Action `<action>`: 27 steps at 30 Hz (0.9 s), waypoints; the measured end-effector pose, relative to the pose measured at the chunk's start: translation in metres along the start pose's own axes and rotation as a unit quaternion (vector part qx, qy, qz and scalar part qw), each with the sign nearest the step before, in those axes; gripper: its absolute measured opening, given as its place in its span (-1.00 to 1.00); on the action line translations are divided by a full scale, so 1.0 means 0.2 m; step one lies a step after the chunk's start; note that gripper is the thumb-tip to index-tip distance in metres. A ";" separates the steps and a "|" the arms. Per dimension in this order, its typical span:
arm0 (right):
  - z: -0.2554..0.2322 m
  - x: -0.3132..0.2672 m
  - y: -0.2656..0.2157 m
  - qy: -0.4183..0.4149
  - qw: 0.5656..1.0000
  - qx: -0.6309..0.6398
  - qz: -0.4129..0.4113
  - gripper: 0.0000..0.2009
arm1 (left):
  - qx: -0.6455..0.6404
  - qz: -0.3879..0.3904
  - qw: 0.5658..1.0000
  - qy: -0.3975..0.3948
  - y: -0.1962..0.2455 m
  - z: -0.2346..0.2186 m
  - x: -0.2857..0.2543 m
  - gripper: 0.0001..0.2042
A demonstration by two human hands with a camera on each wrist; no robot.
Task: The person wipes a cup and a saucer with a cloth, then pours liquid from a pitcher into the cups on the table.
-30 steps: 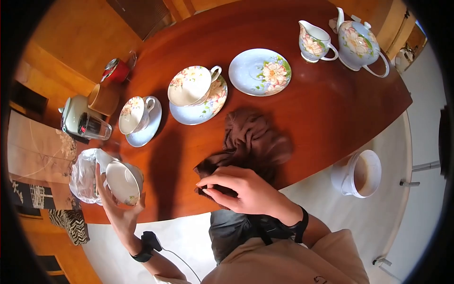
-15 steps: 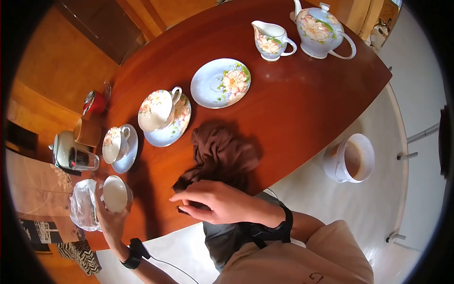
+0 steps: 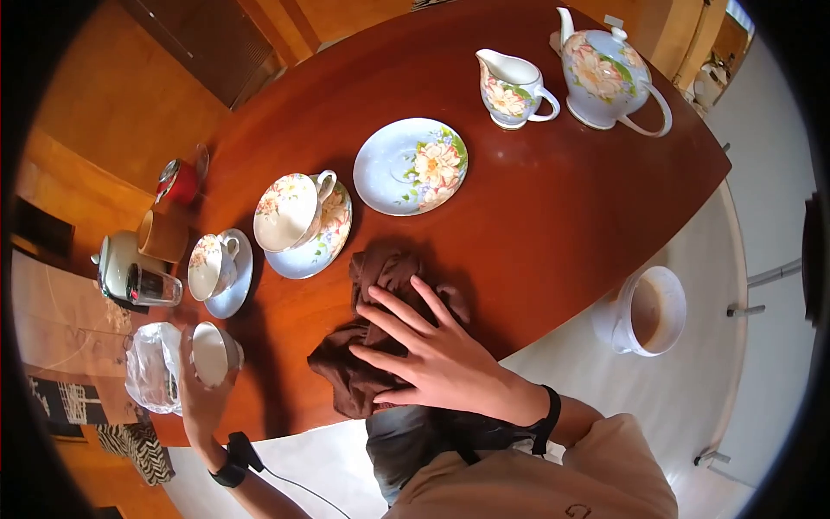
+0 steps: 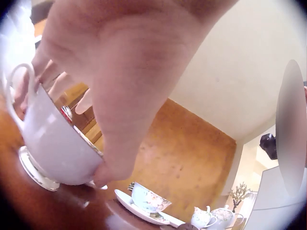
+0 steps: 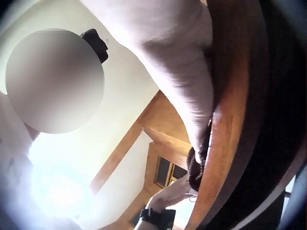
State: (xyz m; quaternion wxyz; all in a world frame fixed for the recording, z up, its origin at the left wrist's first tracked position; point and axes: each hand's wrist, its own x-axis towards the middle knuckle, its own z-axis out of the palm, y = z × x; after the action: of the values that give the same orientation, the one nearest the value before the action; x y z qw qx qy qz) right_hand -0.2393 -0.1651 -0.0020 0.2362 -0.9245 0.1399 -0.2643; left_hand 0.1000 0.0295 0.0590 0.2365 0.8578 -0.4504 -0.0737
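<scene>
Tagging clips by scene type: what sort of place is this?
Probably a home dining or tea area, though a small café isn't ruled out. It shows in the polished wooden table, the flowered teapot and matching jug on it, and the orange-brown wall.

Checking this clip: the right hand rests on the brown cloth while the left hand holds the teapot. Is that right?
Not quite: the left hand holds a cup, as the left wrist view shows. The right hand does rest on the brown cloth.
</scene>
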 end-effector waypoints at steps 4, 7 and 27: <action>0.04 -0.01 0.01 0.005 1.000 0.003 -0.020 -0.59 | 0.108 0.049 0.990 0.078 0.26 -0.07 0.05 -0.18; 0.03 0.01 0.01 0.011 1.000 0.006 -0.027 -0.69 | 0.012 0.146 0.985 0.089 0.75 0.00 0.15 -0.36; -0.02 -0.02 0.00 0.025 0.997 0.074 -0.008 -0.75 | 0.168 0.228 0.955 -0.092 1.34 1.11 1.15 -0.59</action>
State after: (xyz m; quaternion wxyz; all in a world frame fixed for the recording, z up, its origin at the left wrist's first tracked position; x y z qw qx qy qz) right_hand -0.2450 -0.1647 0.0006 0.2986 -0.8987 0.1182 -0.2988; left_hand -0.0388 -0.3611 0.0118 0.0575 0.7492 -0.6596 -0.0194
